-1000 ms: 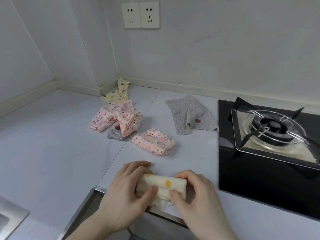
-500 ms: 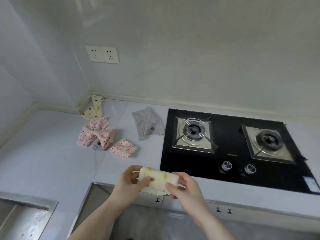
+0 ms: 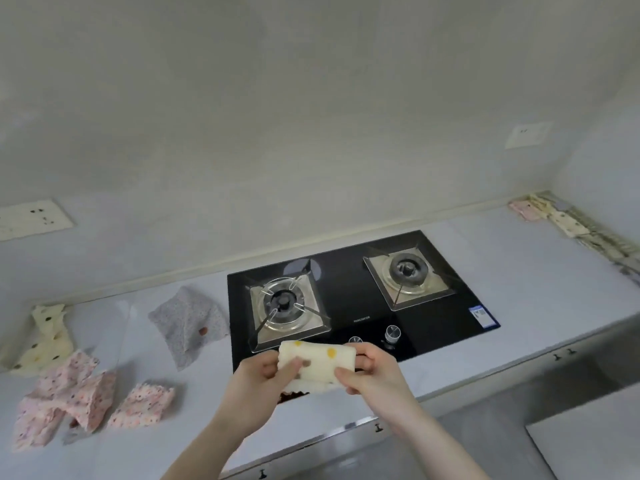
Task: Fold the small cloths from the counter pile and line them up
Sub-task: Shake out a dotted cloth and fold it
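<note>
Grey stone counter (image 3: 519,289) runs wall to wall, with the black glass hob (image 3: 363,271) sunk into its middle. Along the far right edge lies my row of folded cloths (image 3: 561,220); it looks like the line-up, though it is too small to count. Off to the left sits the unfolded pile (image 3: 65,400), pink florals heaped together, a grey cloth (image 3: 188,320) lying apart near the hob. Smallest is the cream dotted cloth (image 3: 322,362), folded and lifted just above the hob's front edge. My left hand (image 3: 263,379) pinches one short end, my right hand (image 3: 374,375) the other, thumbs on top. It should be light, soft and floppy, so I judge both ends need holding or the folds slump open.
</note>
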Demonstrator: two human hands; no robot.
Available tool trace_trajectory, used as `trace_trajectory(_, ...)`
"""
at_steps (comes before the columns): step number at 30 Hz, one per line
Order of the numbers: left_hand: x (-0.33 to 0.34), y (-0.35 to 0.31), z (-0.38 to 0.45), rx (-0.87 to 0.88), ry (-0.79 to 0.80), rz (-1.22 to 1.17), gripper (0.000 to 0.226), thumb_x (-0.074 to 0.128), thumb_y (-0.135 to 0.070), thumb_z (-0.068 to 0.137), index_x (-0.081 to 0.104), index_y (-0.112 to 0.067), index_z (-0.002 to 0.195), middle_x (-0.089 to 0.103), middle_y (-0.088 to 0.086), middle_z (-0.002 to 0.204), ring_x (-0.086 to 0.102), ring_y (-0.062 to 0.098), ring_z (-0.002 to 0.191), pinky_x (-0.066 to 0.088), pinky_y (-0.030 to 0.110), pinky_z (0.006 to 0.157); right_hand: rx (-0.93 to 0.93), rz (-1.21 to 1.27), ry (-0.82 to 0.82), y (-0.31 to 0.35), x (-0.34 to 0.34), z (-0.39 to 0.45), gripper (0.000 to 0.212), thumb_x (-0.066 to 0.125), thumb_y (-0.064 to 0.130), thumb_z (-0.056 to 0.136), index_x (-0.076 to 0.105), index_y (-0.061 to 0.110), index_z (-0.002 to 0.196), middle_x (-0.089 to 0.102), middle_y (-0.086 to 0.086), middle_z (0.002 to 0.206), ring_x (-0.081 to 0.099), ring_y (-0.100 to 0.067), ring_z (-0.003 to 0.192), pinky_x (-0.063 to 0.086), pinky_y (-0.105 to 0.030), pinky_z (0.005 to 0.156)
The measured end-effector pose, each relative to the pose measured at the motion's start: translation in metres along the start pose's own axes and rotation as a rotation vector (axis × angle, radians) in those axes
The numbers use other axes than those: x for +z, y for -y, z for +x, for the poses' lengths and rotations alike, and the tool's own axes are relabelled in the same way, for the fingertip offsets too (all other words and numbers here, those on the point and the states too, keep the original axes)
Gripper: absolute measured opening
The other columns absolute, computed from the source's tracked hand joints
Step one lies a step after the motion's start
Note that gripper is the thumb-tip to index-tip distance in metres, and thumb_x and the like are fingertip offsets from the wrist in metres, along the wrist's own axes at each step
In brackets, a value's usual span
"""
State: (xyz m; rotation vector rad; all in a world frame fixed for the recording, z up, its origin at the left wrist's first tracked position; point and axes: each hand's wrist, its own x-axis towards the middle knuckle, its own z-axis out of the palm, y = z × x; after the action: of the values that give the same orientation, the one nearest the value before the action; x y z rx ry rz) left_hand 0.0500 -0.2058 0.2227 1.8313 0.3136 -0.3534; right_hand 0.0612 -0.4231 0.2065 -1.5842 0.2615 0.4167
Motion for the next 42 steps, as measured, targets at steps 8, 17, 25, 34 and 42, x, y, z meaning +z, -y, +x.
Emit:
trace_trajectory(8,0.047,-0.049,0.068,0.156,0.171,0.113,0.022,0.057,-0.033,0.105,0.077,-0.026,0.101,0.08,-0.004,0.09,0.073,0.014,0.082,0.058,0.031,0.076,-0.018,0.067,-0.176,0.032,-0.068,0.023,0.021,0.075,0.011,0.09,0.073,0.013,0.11,0.079,-0.007,0.089,0.066,-0.013,0.072,0.047,-0.02,0.062)
trace_trajectory(17,0.152,-0.109,0.121,0.293,0.375,0.274,0.023,0.06,-0.033,0.103,0.075,-0.021,0.092,0.077,-0.006,0.084,0.071,0.007,0.073,0.057,0.03,0.073,0.054,0.087,-0.33,0.024,-0.171,0.011,0.02,0.069,0.029,0.096,0.074,0.015,0.108,0.079,-0.002,0.097,0.068,-0.01,0.08,0.047,-0.024,0.068)
trace_trajectory(25,0.24,-0.163,0.151,0.251,0.306,0.3,0.035,0.066,-0.037,0.099,0.068,-0.014,0.073,0.074,-0.001,0.073,0.075,0.008,0.073,0.054,0.024,0.074,0.048,0.018,-0.275,0.038,-0.285,0.046,0.037,0.073,0.043,0.08,0.077,0.015,0.104,0.077,-0.004,0.101,0.07,-0.009,0.082,0.047,-0.026,0.07)
trace_trajectory(34,0.34,-0.206,0.184,0.19,0.204,0.351,0.038,0.065,-0.05,0.097,0.07,-0.017,0.079,0.074,0.001,0.074,0.054,0.0,0.048,0.043,0.018,0.056,0.088,-0.08,-0.115,0.062,-0.422,0.098,0.03,0.075,0.028,0.09,0.07,0.028,0.061,0.073,0.004,0.081,0.067,-0.01,0.08,0.044,-0.021,0.065)
trace_trajectory(42,0.365,-0.217,0.211,0.159,0.143,0.273,0.022,0.065,-0.046,0.098,0.075,-0.027,0.089,0.072,-0.004,0.074,0.07,0.008,0.067,0.061,0.031,0.076,0.1,-0.047,-0.073,0.07,-0.448,0.135,0.016,0.073,0.024,0.09,0.077,0.015,0.103,0.079,-0.002,0.097,0.069,-0.009,0.08,0.046,-0.025,0.07)
